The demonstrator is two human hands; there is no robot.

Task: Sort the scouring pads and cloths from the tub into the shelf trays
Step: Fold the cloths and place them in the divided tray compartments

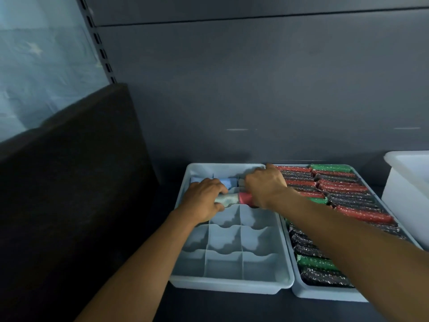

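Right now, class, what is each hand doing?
Left hand: closed on the pale green rolled cloth in the divided tray.
Right hand: closed on the red rolled cloth beside it.

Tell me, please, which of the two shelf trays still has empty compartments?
The left tray, the divided one under both hands: its near rows sit empty. The right tray is packed with red, green and black pads.

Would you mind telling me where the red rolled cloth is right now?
The red rolled cloth sits in the divided tray, second row from the back, under the right hand, beside a pale green cloth.
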